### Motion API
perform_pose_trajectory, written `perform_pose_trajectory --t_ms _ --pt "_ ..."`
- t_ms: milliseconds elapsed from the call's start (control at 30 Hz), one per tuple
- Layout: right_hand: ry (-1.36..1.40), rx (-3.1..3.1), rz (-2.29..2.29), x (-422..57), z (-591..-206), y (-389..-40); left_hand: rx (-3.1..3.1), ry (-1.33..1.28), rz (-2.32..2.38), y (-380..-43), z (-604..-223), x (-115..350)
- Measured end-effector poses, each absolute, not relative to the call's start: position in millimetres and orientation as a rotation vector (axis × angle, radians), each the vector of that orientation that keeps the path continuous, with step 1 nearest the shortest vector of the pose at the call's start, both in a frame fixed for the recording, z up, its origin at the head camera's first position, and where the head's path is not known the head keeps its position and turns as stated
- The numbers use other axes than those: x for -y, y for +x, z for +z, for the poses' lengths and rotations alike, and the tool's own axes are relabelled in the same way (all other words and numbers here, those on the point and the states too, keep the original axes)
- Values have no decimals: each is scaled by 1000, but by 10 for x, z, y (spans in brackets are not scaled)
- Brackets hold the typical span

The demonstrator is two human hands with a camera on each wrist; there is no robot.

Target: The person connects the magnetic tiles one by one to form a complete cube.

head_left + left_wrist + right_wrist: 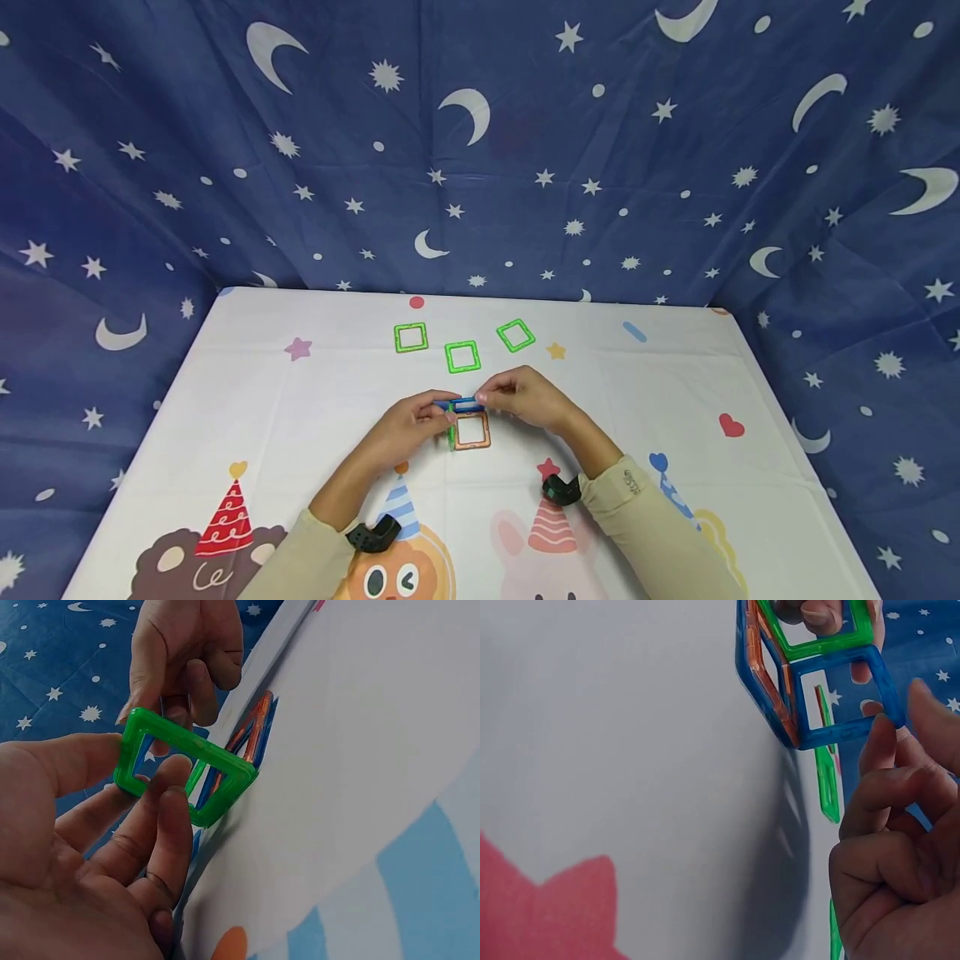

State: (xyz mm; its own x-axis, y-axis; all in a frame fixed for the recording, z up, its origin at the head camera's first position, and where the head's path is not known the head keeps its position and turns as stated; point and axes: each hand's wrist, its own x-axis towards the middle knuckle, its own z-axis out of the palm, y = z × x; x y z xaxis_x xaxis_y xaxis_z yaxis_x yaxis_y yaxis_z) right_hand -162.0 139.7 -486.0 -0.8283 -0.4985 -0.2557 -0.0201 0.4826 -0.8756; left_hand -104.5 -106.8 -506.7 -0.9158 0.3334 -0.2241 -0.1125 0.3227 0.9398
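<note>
1. Centrally on the worktop [300, 417], an orange magnetic square tile [472, 432] lies flat, with a blue tile [465, 405] standing at its far edge.
2. Left hand [408, 425] pinches an upright green tile [187, 765] between thumb and fingers at the orange tile's left edge.
3. Right hand [525, 398] has curled fingertips touching the blue tile.
4. Three loose green square tiles [462, 357] lie beyond, apart.

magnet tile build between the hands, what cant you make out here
- Head view: left hand and right hand hide how the blue tile joins the orange tile.
- Left wrist view: green tile covers the tiles behind.
- Right wrist view: the build's top is cut off by the frame edge.
</note>
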Motion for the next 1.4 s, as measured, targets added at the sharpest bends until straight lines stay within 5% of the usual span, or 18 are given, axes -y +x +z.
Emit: perform_pose_trajectory --t_ms 1400 --pt "-223 -2170 -1475 -1419 -4898 -1715 -2235 -155 1763 -1003 -5032 896"
